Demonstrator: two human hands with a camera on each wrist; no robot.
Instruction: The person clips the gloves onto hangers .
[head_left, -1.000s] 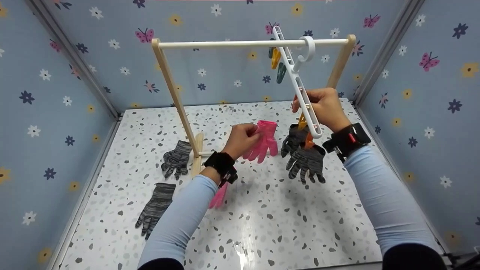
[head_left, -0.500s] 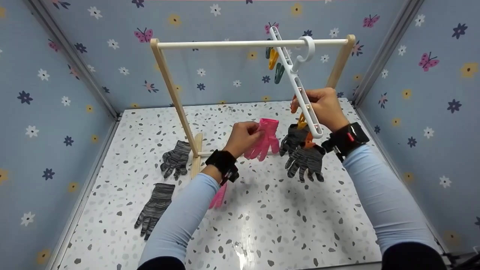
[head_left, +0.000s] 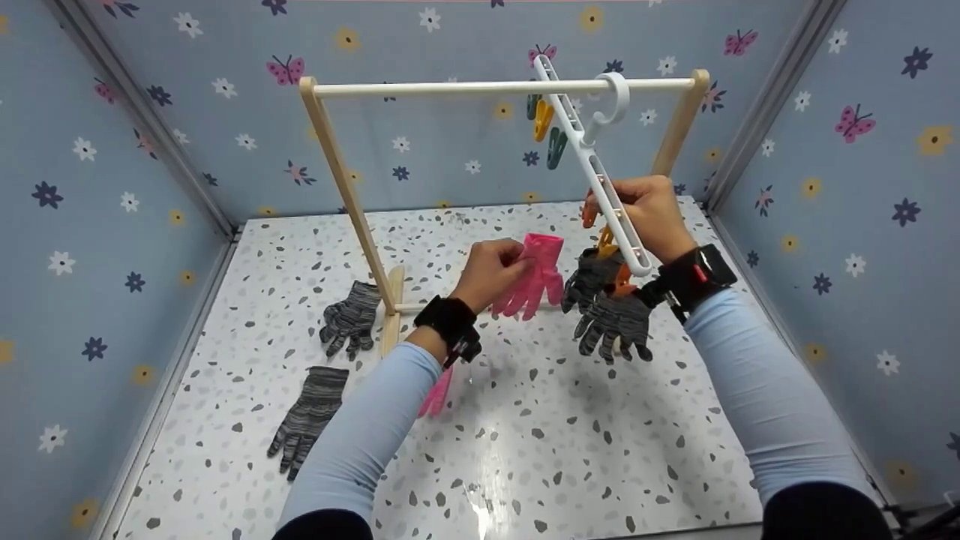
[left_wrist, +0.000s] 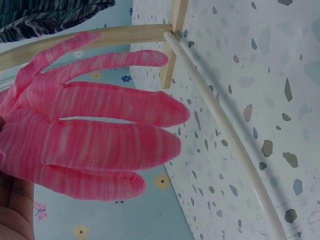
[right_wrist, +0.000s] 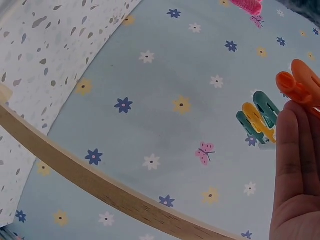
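Observation:
My left hand [head_left: 491, 274] pinches a pink knit glove [head_left: 544, 274] near its cuff, the glove's fingers hanging down. In the left wrist view the pink glove [left_wrist: 110, 110] fills the left side, fingers spread. My right hand [head_left: 651, 214] is at the near half of a white clip hanger [head_left: 589, 157], hooked over the rack's bar. Its fingers pinch an orange clothespin [head_left: 589, 210], and the orange clothespin [right_wrist: 302, 85] also shows at the fingertips in the right wrist view. Two grey-black striped gloves [head_left: 613, 322] hang close by from a yellow clothespin [head_left: 606, 244] and another orange clothespin [head_left: 622, 281].
The wooden rack [head_left: 345, 187] with a white top bar [head_left: 450, 88] stands on the speckled table [head_left: 540, 450]. Two grey striped gloves [head_left: 307, 416] lie at left. Part of another pink glove [head_left: 436, 394] shows beside my left forearm. Green and yellow clothespins [head_left: 555, 148] hang at the hanger's far end.
My left hand has lifted the pink glove slightly up and to the right, closer to the hanger. The hanger's far end has swung a little left. My right hand has stayed nearly still.

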